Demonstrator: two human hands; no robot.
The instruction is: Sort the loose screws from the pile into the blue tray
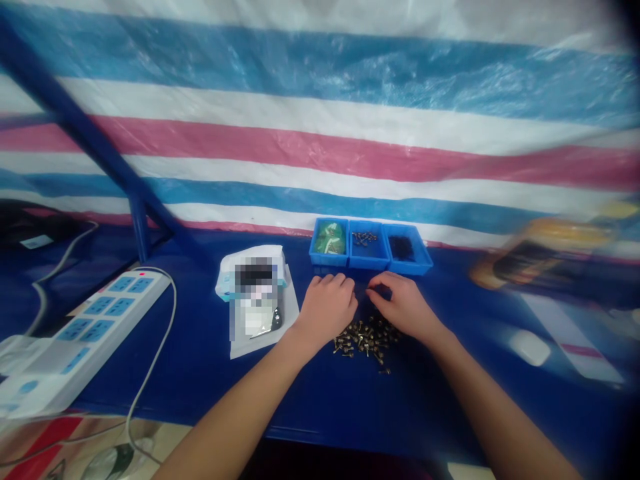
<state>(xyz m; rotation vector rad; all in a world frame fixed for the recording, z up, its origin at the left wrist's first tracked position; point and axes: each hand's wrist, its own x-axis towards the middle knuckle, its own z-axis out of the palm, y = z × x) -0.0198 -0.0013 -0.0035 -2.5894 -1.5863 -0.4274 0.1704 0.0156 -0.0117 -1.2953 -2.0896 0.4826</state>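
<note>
Both hands are over a loose pile of small brass-coloured screws on the blue table. My left hand is at the pile's left side, back of the hand up, with its fingers curled in; what they hold, if anything, is hidden. Across a narrow gap, my right hand bends its thumb and forefinger towards each other in a pinch. Anything between those fingertips is too small to make out. Just beyond the hands stand three joined blue trays: the left tray has a green-and-white packet, the middle tray small screws, the right tray dark small parts.
A white power strip with cables lies at the left. A soft white pack and a white sheet are left of my hands. A white computer mouse and a blurred yellow-orange object are at the right. Striped sheeting hangs behind.
</note>
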